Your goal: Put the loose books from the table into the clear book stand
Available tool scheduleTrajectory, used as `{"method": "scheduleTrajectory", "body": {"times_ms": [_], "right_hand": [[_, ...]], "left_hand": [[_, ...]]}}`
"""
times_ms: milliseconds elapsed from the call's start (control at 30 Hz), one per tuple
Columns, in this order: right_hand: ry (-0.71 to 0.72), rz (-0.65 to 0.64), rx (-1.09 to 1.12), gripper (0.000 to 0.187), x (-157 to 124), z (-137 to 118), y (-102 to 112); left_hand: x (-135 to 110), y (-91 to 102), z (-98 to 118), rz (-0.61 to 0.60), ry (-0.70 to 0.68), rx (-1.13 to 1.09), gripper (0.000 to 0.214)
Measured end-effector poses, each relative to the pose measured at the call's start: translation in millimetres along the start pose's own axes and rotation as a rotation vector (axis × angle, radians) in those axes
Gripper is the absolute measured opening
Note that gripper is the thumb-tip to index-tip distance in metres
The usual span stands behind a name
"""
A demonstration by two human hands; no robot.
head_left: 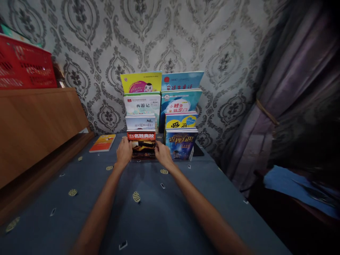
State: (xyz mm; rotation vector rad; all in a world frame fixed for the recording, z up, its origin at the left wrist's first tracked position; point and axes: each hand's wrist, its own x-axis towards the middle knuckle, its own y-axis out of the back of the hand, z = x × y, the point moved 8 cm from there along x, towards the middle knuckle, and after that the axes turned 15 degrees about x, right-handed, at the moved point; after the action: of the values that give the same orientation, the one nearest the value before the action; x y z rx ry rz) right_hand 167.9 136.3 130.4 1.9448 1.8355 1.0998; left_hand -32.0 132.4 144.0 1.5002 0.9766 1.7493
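Two columns of books stand upright against the wall on a dark blue patterned cloth. At the front of the left column is a book with a red title band and a dark picture (142, 145). My left hand (124, 152) grips this book's left edge, while my right hand (163, 154) is closed at its right edge. Behind it rise a pale blue-white book (140, 123), a white book (142, 106) and a yellow book (140, 81). Just right of my right hand stands a dark blue book (181, 143), fronting the right column.
An orange book (103, 143) lies flat to the left. Beyond it is a wooden headboard (39, 124) with a red plastic basket (26, 65) on top. On the right hang purple curtains (255, 106), near a blue cloth (294, 187) on a dark surface.
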Motion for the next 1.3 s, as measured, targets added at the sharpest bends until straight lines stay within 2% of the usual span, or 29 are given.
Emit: {"method": "scheduleTrajectory", "body": {"times_ms": [500,767,967,1100,1300], "right_hand": [[0.049,0.002,0.06,0.038,6.9,7.7,4.8],[0.085,0.008,0.078,0.037,5.5,1.3,14.9],[0.128,0.025,0.106,0.038,5.3,-7.0,22.5],[0.146,0.062,0.13,0.041,3.5,-12.1,30.3],[0.193,0.143,0.169,0.047,-2.4,-22.5,42.9]], "left_hand": [[1.2,4.6,-4.9,0.01,-0.02,-0.041,0.018],[4.1,9.8,-6.8,0.012,-0.099,-0.108,0.019],[8.3,6.5,-12.6,0.029,-0.18,-0.247,0.033],[9.9,4.6,-15.9,0.024,-0.28,-0.365,0.04],[11.1,-10.8,-22.1,-0.121,-0.328,-0.465,0.069]]}}
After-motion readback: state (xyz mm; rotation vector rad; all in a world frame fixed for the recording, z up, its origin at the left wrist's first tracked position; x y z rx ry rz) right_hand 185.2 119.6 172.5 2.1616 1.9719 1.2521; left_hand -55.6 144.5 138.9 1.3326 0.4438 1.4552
